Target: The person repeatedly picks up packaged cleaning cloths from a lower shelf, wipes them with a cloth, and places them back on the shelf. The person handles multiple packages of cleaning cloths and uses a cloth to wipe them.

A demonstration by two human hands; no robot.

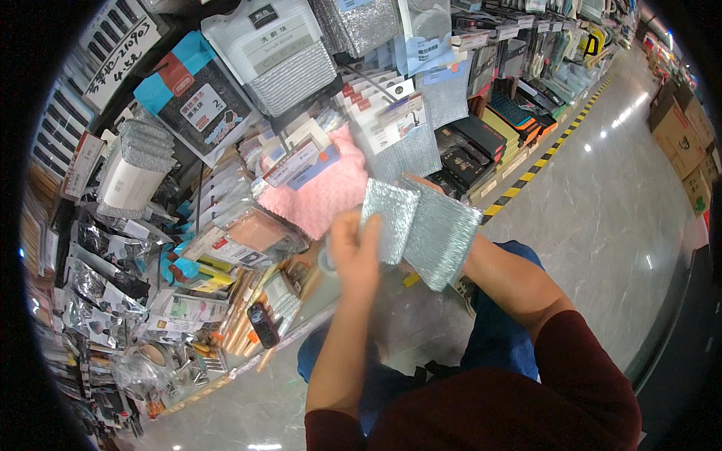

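Note:
Between the thumb and fingers of my left hand is a silvery scrub pad, held upright before the shelf. A stack of similar silvery scrub pads is right beside it, partly overlapped by the single pad. My right hand is behind that stack, mostly hidden, with only a little of it showing at the top edge. Just beyond the pads hang packs of silvery mesh cloths on a hook. To their left hangs a pink fluffy cloth with a blue label.
Packaged scrub blocks hang at the upper left. A dark phone-like object lies by the shelf edge near wooden rolling pins. Black boxes stand on the lower shelf. Cardboard boxes are across the aisle, beyond yellow-black floor tape.

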